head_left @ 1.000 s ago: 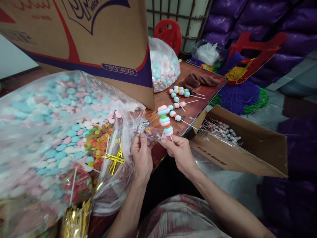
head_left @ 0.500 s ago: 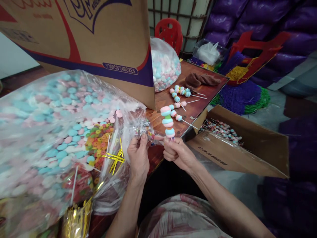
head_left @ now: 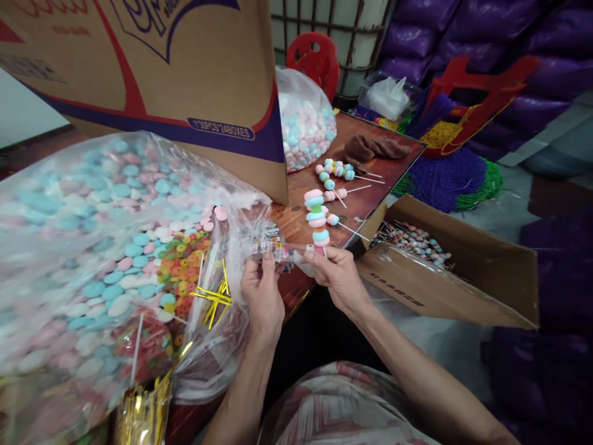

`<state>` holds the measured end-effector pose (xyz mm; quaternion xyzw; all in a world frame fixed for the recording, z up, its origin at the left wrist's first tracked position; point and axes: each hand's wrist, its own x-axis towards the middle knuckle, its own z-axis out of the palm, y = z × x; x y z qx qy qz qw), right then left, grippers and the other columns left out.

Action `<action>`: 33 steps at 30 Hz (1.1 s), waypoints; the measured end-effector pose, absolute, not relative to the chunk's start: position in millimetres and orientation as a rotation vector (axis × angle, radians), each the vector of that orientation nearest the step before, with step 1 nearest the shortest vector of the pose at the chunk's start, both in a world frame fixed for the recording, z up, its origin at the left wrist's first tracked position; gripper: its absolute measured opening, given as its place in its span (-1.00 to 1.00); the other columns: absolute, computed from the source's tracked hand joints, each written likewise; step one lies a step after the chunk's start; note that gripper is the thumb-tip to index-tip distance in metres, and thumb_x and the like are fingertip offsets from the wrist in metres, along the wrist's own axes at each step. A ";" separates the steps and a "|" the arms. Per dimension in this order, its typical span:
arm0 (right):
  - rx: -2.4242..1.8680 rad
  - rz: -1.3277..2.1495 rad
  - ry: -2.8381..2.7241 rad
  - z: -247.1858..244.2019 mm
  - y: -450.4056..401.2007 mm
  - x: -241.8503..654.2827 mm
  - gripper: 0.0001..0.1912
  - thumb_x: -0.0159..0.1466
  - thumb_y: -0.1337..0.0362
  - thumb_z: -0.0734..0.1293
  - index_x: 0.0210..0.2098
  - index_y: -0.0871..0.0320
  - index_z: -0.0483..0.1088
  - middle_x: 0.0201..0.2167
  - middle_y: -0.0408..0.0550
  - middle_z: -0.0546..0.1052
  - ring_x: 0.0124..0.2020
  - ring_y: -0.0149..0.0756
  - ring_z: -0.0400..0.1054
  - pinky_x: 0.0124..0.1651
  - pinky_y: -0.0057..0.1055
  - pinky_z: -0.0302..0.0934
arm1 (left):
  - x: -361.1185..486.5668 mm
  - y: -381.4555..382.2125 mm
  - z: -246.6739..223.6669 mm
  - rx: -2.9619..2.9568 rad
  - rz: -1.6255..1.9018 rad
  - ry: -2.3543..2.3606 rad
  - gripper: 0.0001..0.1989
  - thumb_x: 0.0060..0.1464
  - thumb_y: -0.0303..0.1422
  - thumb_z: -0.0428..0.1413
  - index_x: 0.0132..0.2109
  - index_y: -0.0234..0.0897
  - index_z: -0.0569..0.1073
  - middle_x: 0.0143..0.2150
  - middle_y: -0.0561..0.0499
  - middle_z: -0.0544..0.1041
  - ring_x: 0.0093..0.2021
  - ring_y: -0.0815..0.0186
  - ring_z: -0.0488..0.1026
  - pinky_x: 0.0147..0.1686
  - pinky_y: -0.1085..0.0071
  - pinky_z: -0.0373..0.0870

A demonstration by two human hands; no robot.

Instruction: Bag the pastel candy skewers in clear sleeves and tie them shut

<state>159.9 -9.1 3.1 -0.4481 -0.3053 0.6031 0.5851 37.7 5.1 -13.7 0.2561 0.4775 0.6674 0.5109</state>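
My left hand (head_left: 263, 289) is closed, thumb on top, on clear printed plastic bags (head_left: 266, 246) at the table's front edge. My right hand (head_left: 341, 276) pinches the lower end of a candy skewer (head_left: 316, 216), which stands upright with pink, blue and white marshmallow pieces and a green one among them. Its thumb and fingertips also meet the loose end of the clear plastic, which stretches between both hands. Behind this skewer, several finished candy skewers (head_left: 340, 168) lie on the table with their white sticks pointing right.
Left of my hands lies a big clear bag of marshmallows (head_left: 115, 259), with gummy rings (head_left: 183, 262) and gold twist ties (head_left: 215, 296). A large carton (head_left: 185, 74) stands behind it. An open cardboard box (head_left: 463, 272) holding many skewers sits right of the table, below a brown cloth (head_left: 375, 148).
My right hand has shifted slightly right with the skewer, its fingers going from a fist to a flatter pinch at the plastic. My left hand keeps its hold on the bags.
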 end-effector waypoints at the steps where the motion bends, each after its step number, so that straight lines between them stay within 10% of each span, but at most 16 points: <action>1: -1.048 1.384 -0.688 3.7 -8.6 160.6 -0.63 0.11 0.13 0.51 -0.60 0.21 0.36 -0.74 -0.37 0.02 -0.67 -0.61 -0.23 -0.59 -0.47 -0.38 | 37.9 5.5 -12.8 0.574 1.615 1.133 -0.69 -0.05 -0.15 0.34 -0.28 -0.26 0.51 -0.25 0.04 0.56 -0.28 0.37 0.49 -0.28 0.45 0.46; 26: -1.473 0.699 -1.510 4.5 -64.7 216.0 -0.70 0.43 0.19 0.20 -0.37 0.18 0.41 -0.53 -0.19 0.31 -0.51 -0.46 0.13 -0.40 -0.47 0.04 | 21.8 25.4 -1.8 0.279 1.578 0.996 -0.73 -0.02 -0.26 0.36 -0.27 -0.31 0.49 -0.38 0.00 0.61 -0.37 0.35 0.56 -0.27 0.42 0.45; 33: -1.522 0.625 -1.694 9.5 -65.1 223.6 -0.61 0.42 0.18 0.19 -0.52 0.15 0.29 -0.62 -0.24 0.12 -0.58 -0.47 -0.02 -0.48 -0.44 -0.07 | 17.8 27.5 1.3 0.330 1.597 0.973 -0.67 -0.09 -0.21 0.39 -0.27 -0.26 0.46 -0.32 0.06 0.61 -0.34 0.37 0.55 -0.25 0.41 0.47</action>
